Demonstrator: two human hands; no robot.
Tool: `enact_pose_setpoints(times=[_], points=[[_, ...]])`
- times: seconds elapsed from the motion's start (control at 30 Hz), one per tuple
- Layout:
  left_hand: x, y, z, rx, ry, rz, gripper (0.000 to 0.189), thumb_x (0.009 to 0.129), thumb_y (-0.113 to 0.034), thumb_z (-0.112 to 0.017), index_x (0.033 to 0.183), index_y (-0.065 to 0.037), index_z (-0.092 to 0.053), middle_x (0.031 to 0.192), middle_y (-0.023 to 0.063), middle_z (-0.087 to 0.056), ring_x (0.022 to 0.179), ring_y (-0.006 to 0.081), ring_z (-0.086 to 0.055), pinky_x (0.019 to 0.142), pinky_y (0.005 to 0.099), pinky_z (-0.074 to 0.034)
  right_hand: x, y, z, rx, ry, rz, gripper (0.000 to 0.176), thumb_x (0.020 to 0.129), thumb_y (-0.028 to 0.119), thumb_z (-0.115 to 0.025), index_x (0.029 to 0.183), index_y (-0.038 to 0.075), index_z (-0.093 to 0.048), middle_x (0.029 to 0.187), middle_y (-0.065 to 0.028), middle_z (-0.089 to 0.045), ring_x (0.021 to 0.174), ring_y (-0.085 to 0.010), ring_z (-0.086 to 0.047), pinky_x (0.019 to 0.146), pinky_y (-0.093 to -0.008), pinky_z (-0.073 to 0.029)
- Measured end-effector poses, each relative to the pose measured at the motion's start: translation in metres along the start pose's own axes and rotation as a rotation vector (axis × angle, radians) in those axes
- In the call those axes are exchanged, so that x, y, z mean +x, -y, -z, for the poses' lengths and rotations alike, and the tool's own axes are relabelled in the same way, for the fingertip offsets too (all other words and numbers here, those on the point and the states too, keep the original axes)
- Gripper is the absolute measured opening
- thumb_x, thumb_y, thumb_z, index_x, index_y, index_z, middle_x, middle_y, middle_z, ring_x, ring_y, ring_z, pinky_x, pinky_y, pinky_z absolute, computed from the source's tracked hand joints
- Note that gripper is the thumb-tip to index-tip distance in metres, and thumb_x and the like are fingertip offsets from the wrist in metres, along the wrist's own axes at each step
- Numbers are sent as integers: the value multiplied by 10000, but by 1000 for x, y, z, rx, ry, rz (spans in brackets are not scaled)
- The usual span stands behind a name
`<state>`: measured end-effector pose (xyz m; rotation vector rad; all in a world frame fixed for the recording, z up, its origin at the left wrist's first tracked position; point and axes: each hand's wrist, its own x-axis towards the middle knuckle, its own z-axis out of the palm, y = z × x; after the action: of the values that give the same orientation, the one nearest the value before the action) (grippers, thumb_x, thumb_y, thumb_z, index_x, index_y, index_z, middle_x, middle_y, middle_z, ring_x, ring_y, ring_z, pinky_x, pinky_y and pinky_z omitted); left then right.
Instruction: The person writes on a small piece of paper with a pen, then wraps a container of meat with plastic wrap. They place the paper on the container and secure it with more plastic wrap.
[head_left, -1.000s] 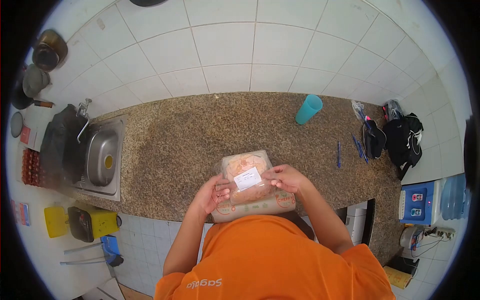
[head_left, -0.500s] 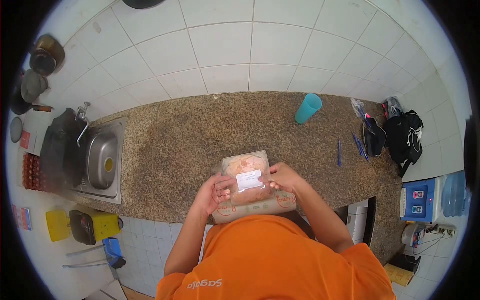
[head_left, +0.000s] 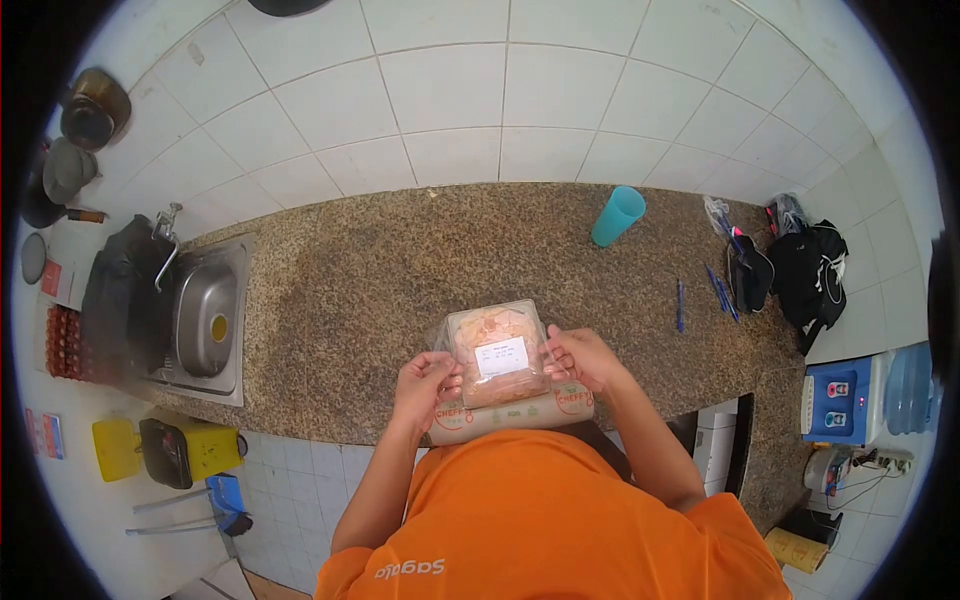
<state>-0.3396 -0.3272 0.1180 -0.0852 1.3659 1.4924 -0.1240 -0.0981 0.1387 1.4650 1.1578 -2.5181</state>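
A clear plastic container (head_left: 497, 325) of pale orange and pink food, with a white handwritten label (head_left: 501, 357) on top, sits near the counter's front edge. Thin cling film (head_left: 447, 338) shows around its sides. My left hand (head_left: 425, 385) is closed at the left side, fingers pinching the film. On the other side my right hand (head_left: 583, 358) pinches the film between thumb and fingers. Between the container and my orange shirt lies a cling film roll (head_left: 510, 416) with "CHEFFY" printed on it.
A turquoise cup (head_left: 618, 217) stands at the back of the granite counter (head_left: 370, 260). Blue pens (head_left: 680, 305), a dark pouch (head_left: 748, 274) and a black bag (head_left: 808, 272) lie to the right. At the left is a steel sink (head_left: 207, 318).
My hands have moved slightly apart, away from the container's sides. My right thumb has come off the label, which shows more fully now.
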Motion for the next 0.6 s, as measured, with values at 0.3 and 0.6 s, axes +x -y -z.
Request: enact_pose_setpoints(times=[0.3, 0.6], points=[[-4, 18, -2, 51, -116, -195, 385, 1038, -31, -638, 1379, -74, -463, 1007, 117, -725, 753, 132, -680, 622, 265, -600, 9, -50, 18, 209, -23, 188, 99, 1035, 132, -689, 987, 51, -659, 790, -46, -662, 660, -120, -656, 572, -241, -564], [22, 19, 13, 670, -86, -187, 172, 1022, 2, -569, 1153, -29, -676, 1101, 119, -684, 974, 238, -690, 914, 393, -569, 24, -52, 14, -271, -317, 359, 79, 1031, 94, -650, 1058, 21, -657, 861, -52, -674, 750, -153, -676, 667, -301, -568]])
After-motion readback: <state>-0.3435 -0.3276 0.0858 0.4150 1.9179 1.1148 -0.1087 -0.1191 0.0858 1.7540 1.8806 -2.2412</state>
